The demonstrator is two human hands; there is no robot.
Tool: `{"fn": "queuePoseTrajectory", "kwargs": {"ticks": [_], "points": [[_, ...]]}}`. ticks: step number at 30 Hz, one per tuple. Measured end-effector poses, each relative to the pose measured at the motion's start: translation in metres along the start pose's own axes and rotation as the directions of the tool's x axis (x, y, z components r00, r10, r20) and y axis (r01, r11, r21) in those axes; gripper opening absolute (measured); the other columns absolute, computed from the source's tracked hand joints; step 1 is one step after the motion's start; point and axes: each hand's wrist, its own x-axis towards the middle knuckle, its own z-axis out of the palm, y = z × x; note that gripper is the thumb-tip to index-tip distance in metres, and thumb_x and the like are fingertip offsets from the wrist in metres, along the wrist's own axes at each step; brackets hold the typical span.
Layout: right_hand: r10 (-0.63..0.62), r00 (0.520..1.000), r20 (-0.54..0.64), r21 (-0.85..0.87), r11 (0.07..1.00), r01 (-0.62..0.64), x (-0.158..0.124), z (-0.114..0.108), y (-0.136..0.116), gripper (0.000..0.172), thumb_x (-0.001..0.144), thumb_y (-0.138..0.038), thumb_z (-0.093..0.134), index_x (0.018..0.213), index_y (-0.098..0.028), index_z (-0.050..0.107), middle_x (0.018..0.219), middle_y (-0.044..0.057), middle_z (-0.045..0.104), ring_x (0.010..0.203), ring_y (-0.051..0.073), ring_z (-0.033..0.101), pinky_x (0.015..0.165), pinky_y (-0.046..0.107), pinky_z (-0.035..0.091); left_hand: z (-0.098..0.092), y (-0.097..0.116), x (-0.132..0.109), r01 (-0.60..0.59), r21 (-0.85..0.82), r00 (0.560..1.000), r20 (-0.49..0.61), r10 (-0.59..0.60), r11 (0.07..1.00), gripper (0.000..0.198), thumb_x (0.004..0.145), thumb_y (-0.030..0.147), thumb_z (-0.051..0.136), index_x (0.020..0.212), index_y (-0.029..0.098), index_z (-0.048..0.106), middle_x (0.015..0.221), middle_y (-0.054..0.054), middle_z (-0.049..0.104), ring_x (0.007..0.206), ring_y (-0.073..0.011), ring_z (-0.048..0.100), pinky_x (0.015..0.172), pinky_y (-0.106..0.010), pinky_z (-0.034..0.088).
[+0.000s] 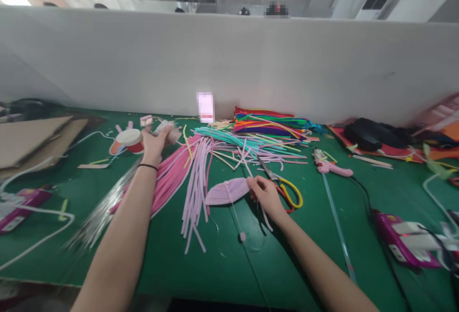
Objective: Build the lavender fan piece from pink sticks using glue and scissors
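Observation:
My left hand [155,141] reaches to the back of the table, its fingers closed on a small clear plastic container [173,133] whose contents I cannot make out. My right hand [266,196] pinches the right tip of a leaf-shaped lilac piece [227,191] made of pipe cleaners. A thin string runs from that piece to a small pale bead-like bit [242,237]. Scissors [289,190] with yellow and red handles lie just behind my right hand. Lilac pipe cleaners [195,188] and pink pipe cleaners [172,173] spread between my arms.
Multicoloured pipe cleaners [272,123] are heaped by the white partition [229,59]. A pink glue gun [332,168] lies right, its cord leading to a purple power strip [405,240]. At left are a white-lidded tub [129,136], clear thin strips [103,207] and cardboard [32,140].

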Motion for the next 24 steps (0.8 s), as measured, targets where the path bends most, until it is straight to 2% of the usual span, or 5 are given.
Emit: {"fn": "queuePoseTrajectory", "kwargs": {"ticks": [8,15,19,22,24], "points": [[0.019,1.0,0.011,-0.006,1.0,-0.019,-0.001,0.0,0.0,0.042,0.082,-0.058,0.059,0.065,-0.02,0.051,0.052,-0.004,0.049,0.047,0.011,0.048,0.046,0.023,0.037,0.007,0.042,-0.015,0.125,-0.303,0.956,0.29,-0.034,0.945,0.035,0.084,0.041,0.065,0.107,0.016,0.06,0.097,-0.008,0.063,0.074,-0.0147,0.061,0.059,-0.024,0.054],[-0.014,1.0,0.002,-0.063,0.998,0.014,-0.001,0.001,0.003,0.042,0.083,-0.057,0.058,0.065,-0.02,0.051,0.052,-0.004,0.049,0.048,0.012,0.049,0.047,0.023,0.037,0.013,0.055,-0.031,0.297,-0.371,0.883,0.456,-0.107,0.88,0.044,0.089,0.054,0.054,0.11,0.015,0.06,0.1,-0.012,0.066,0.079,-0.0192,0.066,0.063,-0.029,0.057],[-0.014,1.0,0.012,-0.06,0.998,0.015,0.0,0.001,0.004,0.042,0.083,-0.057,0.057,0.066,-0.02,0.051,0.053,-0.004,0.049,0.048,0.012,0.049,0.047,0.023,0.038,0.022,0.041,-0.028,0.026,-0.137,0.961,0.277,0.013,0.99,0.049,0.084,0.051,0.061,0.116,0.013,0.056,0.111,-0.015,0.065,0.094,-0.0242,0.066,0.075,-0.035,0.057],[-0.024,1.0,0.017,-0.072,0.997,0.025,0.0,0.001,0.005,0.041,0.084,-0.056,0.056,0.066,-0.02,0.051,0.054,-0.004,0.049,0.047,0.011,0.049,0.047,0.023,0.038,0.019,0.021,-0.016,-0.096,0.007,0.994,0.061,0.096,0.995,0.077,0.066,0.029,0.08,0.132,0.016,0.041,0.131,-0.016,0.054,0.119,-0.0285,0.055,0.1,-0.041,0.045],[-0.033,0.999,0.016,-0.094,0.995,0.035,0.001,0.001,0.005,0.041,0.085,-0.055,0.056,0.066,-0.02,0.05,0.054,-0.004,0.05,0.047,0.011,0.049,0.048,0.023,0.039,0.012,0.007,-0.007,-0.138,0.342,0.984,-0.061,0.168,0.929,0.085,0.061,0.028,0.082,0.134,0.015,0.04,0.13,-0.017,0.055,0.122,-0.034,0.053,0.104,-0.046,0.04]]}}
